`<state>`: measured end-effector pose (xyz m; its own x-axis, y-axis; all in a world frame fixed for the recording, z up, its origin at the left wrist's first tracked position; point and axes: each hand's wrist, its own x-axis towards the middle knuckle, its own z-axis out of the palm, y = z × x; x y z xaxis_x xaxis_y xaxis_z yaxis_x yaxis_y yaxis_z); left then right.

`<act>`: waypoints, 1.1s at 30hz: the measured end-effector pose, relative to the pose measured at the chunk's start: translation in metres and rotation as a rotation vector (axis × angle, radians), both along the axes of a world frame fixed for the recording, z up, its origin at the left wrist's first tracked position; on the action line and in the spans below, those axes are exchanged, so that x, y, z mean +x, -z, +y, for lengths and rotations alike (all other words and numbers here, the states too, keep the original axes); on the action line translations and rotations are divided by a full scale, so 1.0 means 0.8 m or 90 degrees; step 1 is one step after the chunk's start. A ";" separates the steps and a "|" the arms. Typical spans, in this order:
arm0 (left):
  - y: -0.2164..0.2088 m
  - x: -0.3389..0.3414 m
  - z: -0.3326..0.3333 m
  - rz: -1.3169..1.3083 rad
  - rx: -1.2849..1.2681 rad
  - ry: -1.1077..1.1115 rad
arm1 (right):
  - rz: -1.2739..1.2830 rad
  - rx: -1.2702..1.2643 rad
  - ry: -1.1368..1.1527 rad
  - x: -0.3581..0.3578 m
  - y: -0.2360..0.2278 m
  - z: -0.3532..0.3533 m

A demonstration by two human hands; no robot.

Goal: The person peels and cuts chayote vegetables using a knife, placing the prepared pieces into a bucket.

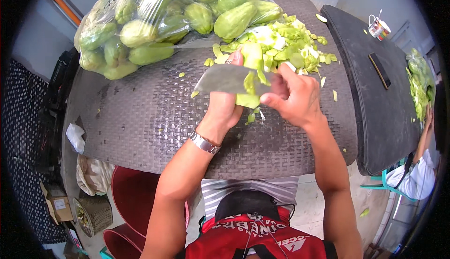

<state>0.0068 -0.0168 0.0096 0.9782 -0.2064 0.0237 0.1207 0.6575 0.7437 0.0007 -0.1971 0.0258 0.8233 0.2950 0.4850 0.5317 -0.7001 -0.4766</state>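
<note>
My left hand (pixel 226 108) is wrapped around a pale green chayote (pixel 253 56), its thumb up along the side. A metal watch is on that wrist. In my right hand (pixel 301 96) is a kitchen knife (pixel 219 79) with a wide blade pointing left across the chayote, hiding its middle. A strip of green flesh or peel (pixel 250 84) clings to the blade. The knife's handle is mostly covered by my fingers. Just beyond my hands lies a heap of chayote pieces and peelings (pixel 300 46) on the woven-pattern table (pixel 126 118).
A clear plastic bag full of chayotes (pixel 136 32) fills the table's far left. On the dark table (pixel 344 71) at right are a mug (pixel 378 28), a dark oblong object (pixel 379 70) and another green heap by a co-worker's arm (pixel 425 135). Red tubs (pixel 133 193) stand below left.
</note>
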 end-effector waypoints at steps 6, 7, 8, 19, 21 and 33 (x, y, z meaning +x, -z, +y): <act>-0.005 0.000 -0.006 -0.057 0.051 -0.039 | -0.018 0.009 -0.008 -0.001 -0.003 -0.003; -0.005 0.001 -0.007 -0.080 0.056 -0.049 | -0.002 0.014 0.011 0.001 -0.004 -0.006; -0.005 -0.002 -0.006 -0.083 0.059 -0.039 | -0.012 0.003 0.018 -0.003 -0.003 -0.002; -0.013 -0.009 0.003 0.002 0.074 -0.037 | 0.000 0.128 0.009 0.008 0.001 -0.016; -0.017 -0.004 0.008 0.115 -0.024 0.060 | 0.063 0.266 -0.015 0.011 0.008 -0.014; 0.006 0.008 0.012 0.175 -0.171 -0.021 | 0.773 0.685 -0.126 -0.001 0.004 -0.001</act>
